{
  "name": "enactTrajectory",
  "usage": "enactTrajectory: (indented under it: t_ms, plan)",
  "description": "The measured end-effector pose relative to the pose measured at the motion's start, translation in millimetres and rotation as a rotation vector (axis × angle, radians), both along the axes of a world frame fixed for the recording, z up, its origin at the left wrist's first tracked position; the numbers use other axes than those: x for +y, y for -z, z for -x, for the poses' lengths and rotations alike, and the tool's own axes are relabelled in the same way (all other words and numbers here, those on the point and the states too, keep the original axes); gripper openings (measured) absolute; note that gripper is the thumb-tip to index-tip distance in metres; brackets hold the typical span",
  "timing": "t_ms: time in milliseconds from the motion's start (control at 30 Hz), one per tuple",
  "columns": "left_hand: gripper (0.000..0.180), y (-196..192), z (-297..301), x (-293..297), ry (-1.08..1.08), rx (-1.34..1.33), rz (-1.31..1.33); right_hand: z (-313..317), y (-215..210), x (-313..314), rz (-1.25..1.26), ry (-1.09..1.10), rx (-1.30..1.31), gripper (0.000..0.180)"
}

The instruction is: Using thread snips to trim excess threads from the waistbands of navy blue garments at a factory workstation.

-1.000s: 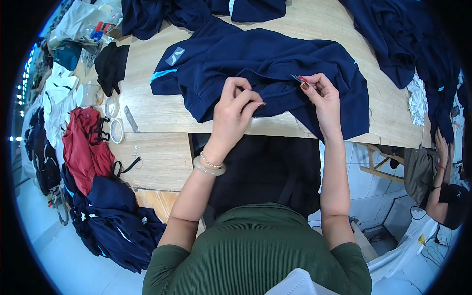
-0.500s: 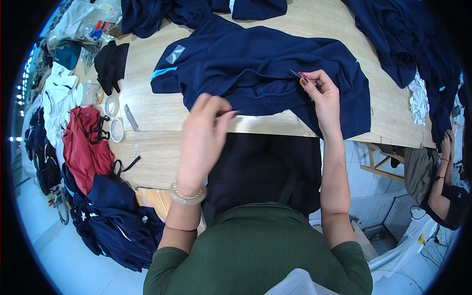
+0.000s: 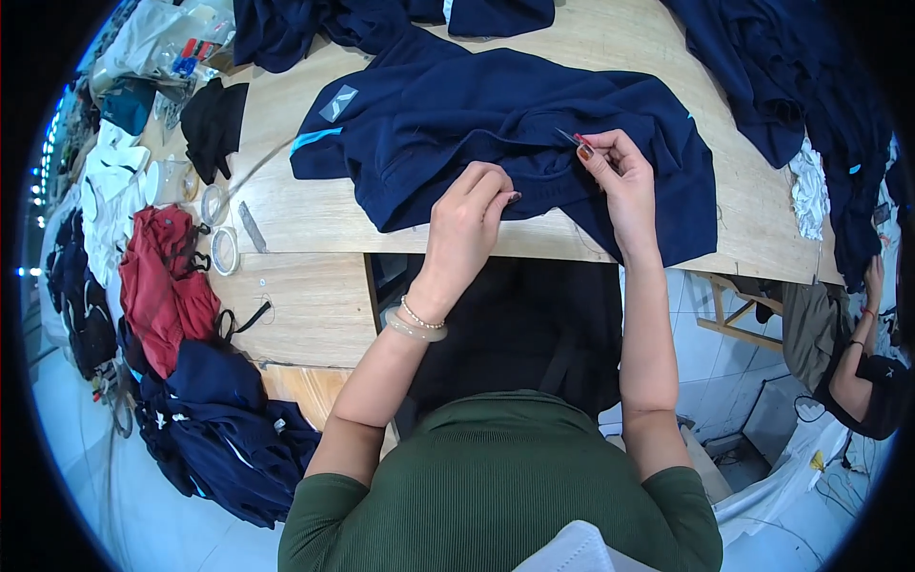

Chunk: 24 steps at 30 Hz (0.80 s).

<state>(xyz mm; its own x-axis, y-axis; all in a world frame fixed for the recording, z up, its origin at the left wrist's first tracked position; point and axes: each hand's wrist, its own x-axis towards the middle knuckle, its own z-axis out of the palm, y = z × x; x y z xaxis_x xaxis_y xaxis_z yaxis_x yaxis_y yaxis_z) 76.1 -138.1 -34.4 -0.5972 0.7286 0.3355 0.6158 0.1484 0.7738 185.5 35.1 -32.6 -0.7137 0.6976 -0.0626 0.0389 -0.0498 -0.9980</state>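
A navy garment [image 3: 429, 124] with light-blue trim and a grey patch lies bunched on the wooden table in front of me. My right hand [image 3: 624, 181] is closed on a small pointed metal tool [image 3: 564, 135], its tip angled up and left over the cloth. Most of the tool is hidden in my fingers, so its exact kind does not show. At the garment's front edge, my left hand [image 3: 469, 214] has thumb and fingers pinched together against the gathered fabric. Whatever lies between those fingertips is too small or hidden to make out.
Left on the table [image 3: 305, 296] are tape rolls [image 3: 225, 251], a flat grey strip [image 3: 253, 227] and black cloth [image 3: 212, 124]. Red clothing [image 3: 170, 286] hangs at the left edge. More navy garments [image 3: 753, 86] lie far right; another person's arm [image 3: 858, 334] shows beyond.
My left hand has swung right and slightly up, from the garment's left front edge to its middle, and is no longer blurred. My right hand with the tool has barely shifted.
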Motion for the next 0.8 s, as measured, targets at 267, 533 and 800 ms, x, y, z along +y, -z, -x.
enactTrajectory:
  t_ms: [267, 533, 800]
  plan:
    - [0.008, 2.7, 13.9, 5.9, 0.030, -0.071, -0.048, -5.4, -21.4, -13.7, -0.209, 0.026, -0.068, 0.017]
    - [0.009, -0.1, 24.1, 14.1, 0.074, 0.025, -0.046, -0.8, -34.7, -22.4, -0.978, -0.075, -0.208, 0.015]
    - [0.010, 0.3, 26.4, 15.6, 0.071, 0.038, -0.009, 5.3, -36.9, -19.7, -1.131, -0.097, -0.262, 0.014]
